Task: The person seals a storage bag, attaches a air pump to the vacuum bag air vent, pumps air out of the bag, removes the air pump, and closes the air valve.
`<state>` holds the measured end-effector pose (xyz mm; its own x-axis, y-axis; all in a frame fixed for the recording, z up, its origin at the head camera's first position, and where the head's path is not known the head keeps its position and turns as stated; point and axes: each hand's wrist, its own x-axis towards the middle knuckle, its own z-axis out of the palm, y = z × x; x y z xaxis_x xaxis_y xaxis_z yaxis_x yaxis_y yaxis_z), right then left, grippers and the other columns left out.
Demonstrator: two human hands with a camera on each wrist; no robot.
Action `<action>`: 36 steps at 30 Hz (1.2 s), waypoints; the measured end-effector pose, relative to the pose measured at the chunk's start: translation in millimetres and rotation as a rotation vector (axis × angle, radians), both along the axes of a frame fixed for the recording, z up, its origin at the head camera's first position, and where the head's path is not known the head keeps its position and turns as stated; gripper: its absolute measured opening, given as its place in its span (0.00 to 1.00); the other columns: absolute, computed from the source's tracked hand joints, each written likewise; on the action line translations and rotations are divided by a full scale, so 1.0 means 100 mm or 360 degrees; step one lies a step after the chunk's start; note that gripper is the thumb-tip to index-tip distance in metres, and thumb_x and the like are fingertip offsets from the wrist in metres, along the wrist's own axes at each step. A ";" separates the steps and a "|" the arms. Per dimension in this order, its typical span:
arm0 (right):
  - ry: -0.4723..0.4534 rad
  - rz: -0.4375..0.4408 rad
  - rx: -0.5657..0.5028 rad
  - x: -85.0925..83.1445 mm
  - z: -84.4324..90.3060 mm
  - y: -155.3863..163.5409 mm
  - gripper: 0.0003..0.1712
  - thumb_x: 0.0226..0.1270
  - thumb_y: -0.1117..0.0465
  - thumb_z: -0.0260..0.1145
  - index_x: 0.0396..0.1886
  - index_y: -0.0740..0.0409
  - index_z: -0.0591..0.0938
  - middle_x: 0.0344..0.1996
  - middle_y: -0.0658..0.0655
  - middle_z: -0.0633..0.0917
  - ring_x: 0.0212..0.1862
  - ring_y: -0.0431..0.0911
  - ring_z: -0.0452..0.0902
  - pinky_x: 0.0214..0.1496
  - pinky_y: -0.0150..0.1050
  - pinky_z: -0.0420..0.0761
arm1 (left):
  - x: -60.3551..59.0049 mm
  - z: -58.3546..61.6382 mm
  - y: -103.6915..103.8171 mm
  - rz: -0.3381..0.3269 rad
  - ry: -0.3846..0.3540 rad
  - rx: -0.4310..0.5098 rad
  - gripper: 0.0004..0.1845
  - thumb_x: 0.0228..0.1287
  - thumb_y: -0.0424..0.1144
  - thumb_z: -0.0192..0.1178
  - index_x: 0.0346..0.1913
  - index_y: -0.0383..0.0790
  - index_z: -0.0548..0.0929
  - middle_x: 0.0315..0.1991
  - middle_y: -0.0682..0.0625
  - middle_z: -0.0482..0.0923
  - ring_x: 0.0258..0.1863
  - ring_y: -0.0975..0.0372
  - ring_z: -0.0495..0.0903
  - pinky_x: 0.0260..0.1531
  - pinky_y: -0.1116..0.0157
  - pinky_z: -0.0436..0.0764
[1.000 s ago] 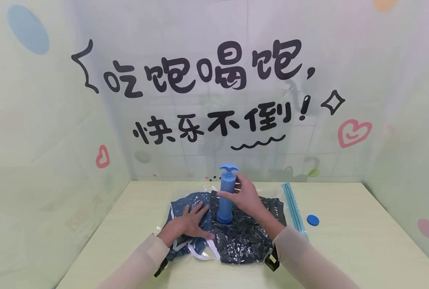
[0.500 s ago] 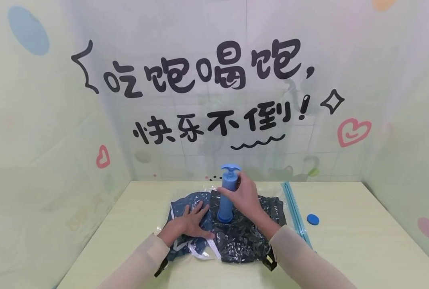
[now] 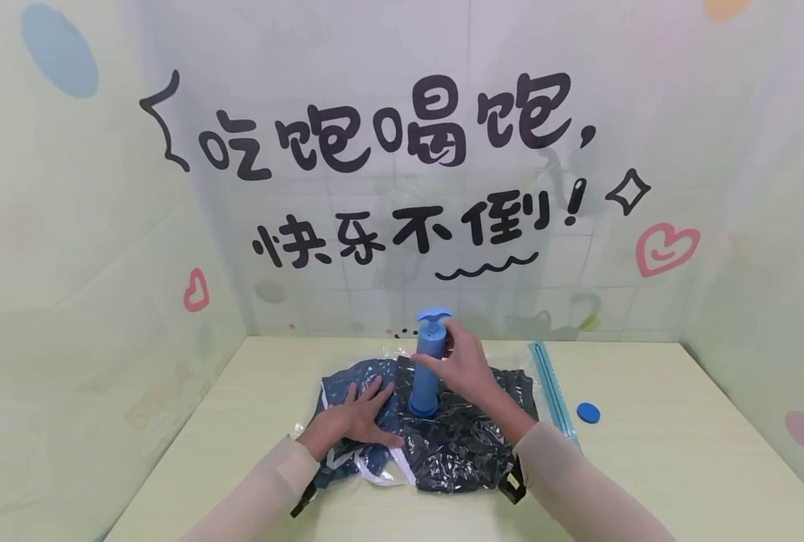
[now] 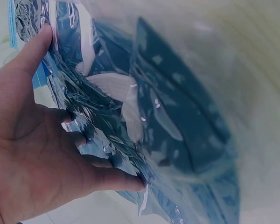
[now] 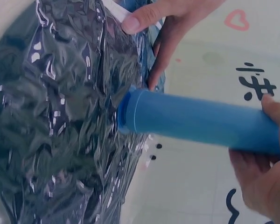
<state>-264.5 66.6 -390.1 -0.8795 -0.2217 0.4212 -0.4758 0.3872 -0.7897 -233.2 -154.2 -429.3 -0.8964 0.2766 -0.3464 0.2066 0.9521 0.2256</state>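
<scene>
A clear vacuum bag (image 3: 443,440) with dark blue clothing inside lies flat on the table (image 3: 646,467). A blue hand pump (image 3: 427,361) stands upright on the bag's middle. My right hand (image 3: 463,365) grips the pump's barrel (image 5: 200,120) near the top, below its handle. My left hand (image 3: 357,414) lies flat on the bag to the left of the pump, fingers spread, pressing the plastic (image 4: 130,107). In the right wrist view the pump's base sits on crinkled plastic (image 5: 60,116), with the left hand's fingers (image 5: 149,16) beyond it.
A blue sealing strip (image 3: 552,395) edges the bag on the right. A small round blue cap (image 3: 588,412) lies on the table just right of it. Printed walls close in the back and both sides.
The right hand slid slightly up the pump barrel over the last second. The left hand and the bag have stayed put.
</scene>
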 end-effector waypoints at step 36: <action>-0.0010 -0.0230 -0.0099 0.13 0.01 -0.14 0.47 0.58 0.45 0.79 0.68 0.63 0.68 0.54 0.62 0.74 0.51 0.57 0.73 0.46 0.52 0.79 | -0.02 -0.03 0.00 -0.0008 -0.0016 -0.0042 0.56 0.60 0.67 0.66 0.82 0.44 0.52 0.81 0.40 0.40 0.75 0.31 0.38 0.64 0.30 0.52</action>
